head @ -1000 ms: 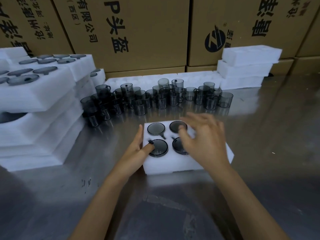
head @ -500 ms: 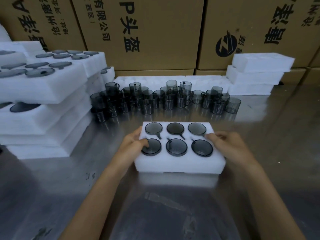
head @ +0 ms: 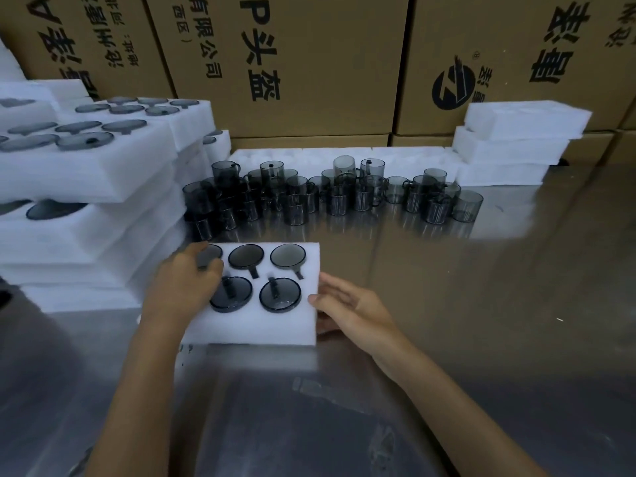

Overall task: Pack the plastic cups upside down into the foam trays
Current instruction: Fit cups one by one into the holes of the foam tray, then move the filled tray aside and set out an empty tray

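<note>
White foam makes the tray between the two hands, so it should be very light and a little soft, likely to dent under hard fingertips and to slide easily on the shiny metal table; I would judge the short ends the best place to take it, with flat fingers and an even lift so nothing shifts. The smoky plastic cups sit upside down in its pockets, bases up and handles in the side slots; they look thin, stiff and slick, and could probably crack if squeezed. The left hand lies over the tray's left end, covering the pockets there, thumb on top and fingers curled round the edge, gripping it. The right hand rests against the right end, its fingers nearly straight and loosely spread, touching the foam without closing on it. Beyond both hands stands a crowd of loose cups, and left of the left hand a stack of filled trays.
</note>
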